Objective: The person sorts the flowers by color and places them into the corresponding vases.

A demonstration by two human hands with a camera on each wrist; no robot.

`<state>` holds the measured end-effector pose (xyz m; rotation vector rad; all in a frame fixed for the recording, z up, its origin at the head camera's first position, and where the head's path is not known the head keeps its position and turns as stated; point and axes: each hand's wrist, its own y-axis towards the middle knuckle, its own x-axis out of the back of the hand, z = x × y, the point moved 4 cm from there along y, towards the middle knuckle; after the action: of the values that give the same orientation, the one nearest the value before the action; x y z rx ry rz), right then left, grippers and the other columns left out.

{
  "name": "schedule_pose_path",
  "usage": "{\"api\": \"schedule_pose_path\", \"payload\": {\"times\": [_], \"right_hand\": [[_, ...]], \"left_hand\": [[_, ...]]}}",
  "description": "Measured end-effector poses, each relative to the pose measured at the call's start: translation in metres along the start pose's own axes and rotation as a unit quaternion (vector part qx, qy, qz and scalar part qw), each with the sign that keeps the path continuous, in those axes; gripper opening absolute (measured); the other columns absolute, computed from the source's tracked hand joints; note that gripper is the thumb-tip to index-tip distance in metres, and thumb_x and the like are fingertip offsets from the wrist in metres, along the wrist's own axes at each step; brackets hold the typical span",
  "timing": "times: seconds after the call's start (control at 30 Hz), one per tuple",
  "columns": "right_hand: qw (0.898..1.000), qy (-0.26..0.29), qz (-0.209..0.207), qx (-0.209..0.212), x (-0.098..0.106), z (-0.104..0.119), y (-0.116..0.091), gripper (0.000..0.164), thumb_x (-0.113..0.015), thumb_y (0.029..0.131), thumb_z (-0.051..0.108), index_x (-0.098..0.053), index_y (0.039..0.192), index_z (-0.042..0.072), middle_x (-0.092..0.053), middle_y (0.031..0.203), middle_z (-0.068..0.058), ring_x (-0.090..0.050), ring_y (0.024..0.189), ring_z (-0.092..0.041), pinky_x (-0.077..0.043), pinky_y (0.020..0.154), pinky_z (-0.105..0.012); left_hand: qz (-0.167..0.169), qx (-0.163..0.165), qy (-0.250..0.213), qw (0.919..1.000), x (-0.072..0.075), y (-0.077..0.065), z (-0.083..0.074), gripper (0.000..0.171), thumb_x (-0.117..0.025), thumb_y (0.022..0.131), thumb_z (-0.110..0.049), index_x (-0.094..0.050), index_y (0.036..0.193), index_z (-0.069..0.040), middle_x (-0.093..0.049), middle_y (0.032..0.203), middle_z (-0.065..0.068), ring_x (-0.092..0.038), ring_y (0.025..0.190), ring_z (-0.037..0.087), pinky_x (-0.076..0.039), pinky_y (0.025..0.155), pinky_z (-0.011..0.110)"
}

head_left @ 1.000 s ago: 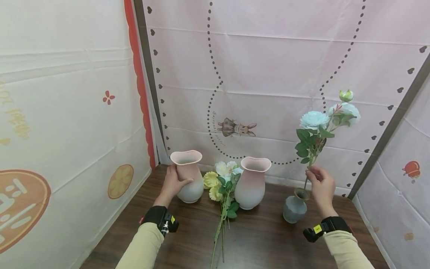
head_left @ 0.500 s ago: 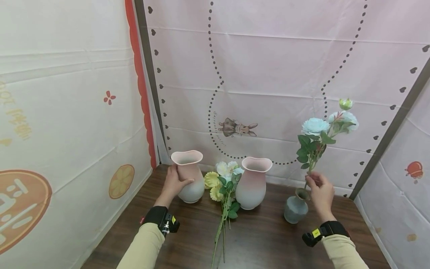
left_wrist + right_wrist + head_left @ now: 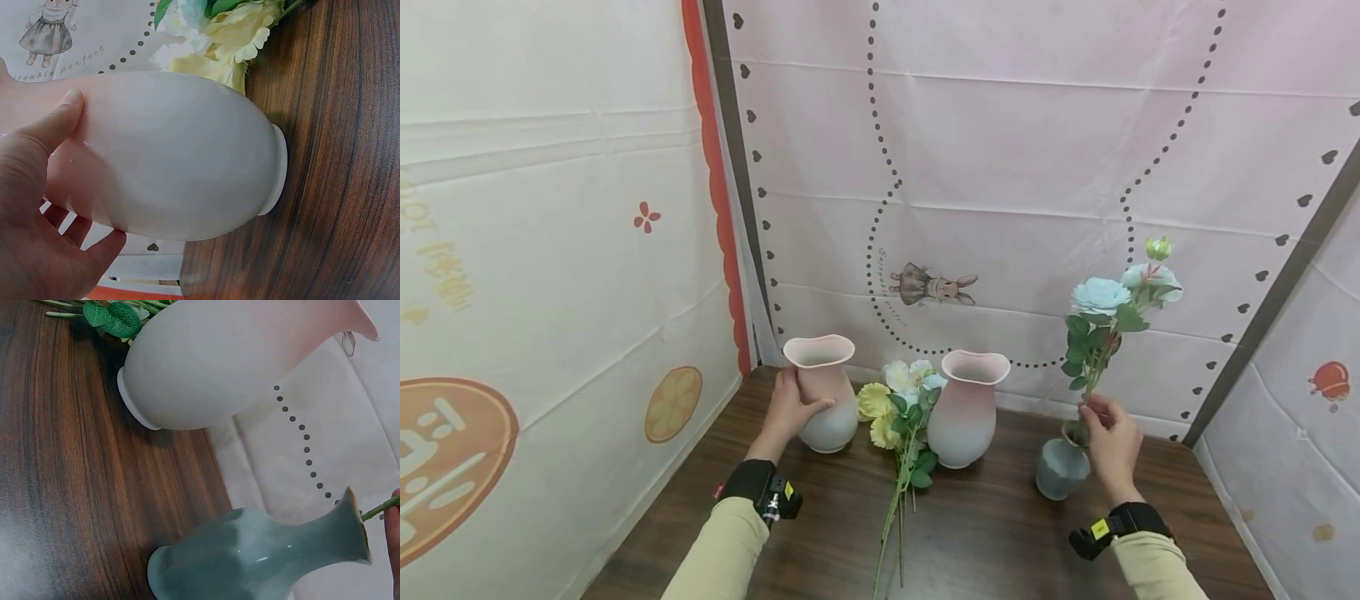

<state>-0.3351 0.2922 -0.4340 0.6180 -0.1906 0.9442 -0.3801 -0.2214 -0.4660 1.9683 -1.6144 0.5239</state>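
Blue flowers above right grip, grey-blue vase just below.

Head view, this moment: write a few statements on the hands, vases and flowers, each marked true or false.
1. The left hand grips a pink vase. True.
2. The right hand holds the blue flowers by their stem above the bluish vase. True.
3. The bluish vase is the largest vase. False: it is the smallest.
4. A second pink vase stands beside the yellow flowers. True.
5. The yellow flowers stand upright. False: they lie on the table.
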Motion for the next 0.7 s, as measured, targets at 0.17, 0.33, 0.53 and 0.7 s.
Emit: {"api": "schedule_pose_path", "payload": {"times": [0.17,0.33,0.53,0.7], "right_hand": [[1.0,-0.004,-0.008,0.003,-0.0016,-0.0027,-0.0016,0.022,-0.064,0.097,0.013,-0.068,0.116,0.002,-0.073,0.11,-0.02,-0.044,0.075,0.026,-0.036,0.066,0.006],[1.0,-0.002,-0.014,0.002,-0.0019,-0.0045,-0.002,0.021,-0.065,0.097,0.013,-0.068,0.115,0.002,-0.073,0.109,-0.02,-0.044,0.075,0.026,-0.036,0.066,0.006],[1.0,-0.003,-0.009,-0.007,-0.0022,-0.0072,-0.0009,0.023,-0.063,0.098,0.016,-0.068,0.117,0.005,-0.073,0.111,-0.017,-0.045,0.077,0.024,-0.038,0.068,0.005],[1.0,-0.001,-0.011,0.0,-0.0018,-0.0081,-0.0011,0.023,-0.064,0.097,0.015,-0.068,0.117,0.004,-0.073,0.11,-0.019,-0.044,0.077,0.026,-0.037,0.068,0.006]], "left_hand": [[0.001,0.003,-0.005,1.0,-0.0004,0.0,-0.0002,0.103,-0.081,0.083,-0.031,-0.013,0.155,-0.002,-0.026,0.152,0.028,-0.03,0.144,0.047,-0.029,0.121,0.061],[0.002,0.005,-0.004,1.0,-0.0003,0.001,-0.0004,0.103,-0.081,0.083,-0.032,-0.012,0.155,-0.003,-0.025,0.153,0.028,-0.029,0.145,0.047,-0.028,0.121,0.061],[0.003,0.007,-0.001,1.0,0.0,0.001,0.0002,0.103,-0.08,0.084,-0.032,-0.013,0.155,-0.001,-0.026,0.152,0.029,-0.029,0.145,0.047,-0.028,0.121,0.061],[0.006,0.01,-0.004,0.9999,-0.0002,0.0004,-0.0001,0.103,-0.081,0.083,-0.033,-0.013,0.155,-0.001,-0.025,0.152,0.029,-0.029,0.145,0.048,-0.027,0.121,0.062]]}}
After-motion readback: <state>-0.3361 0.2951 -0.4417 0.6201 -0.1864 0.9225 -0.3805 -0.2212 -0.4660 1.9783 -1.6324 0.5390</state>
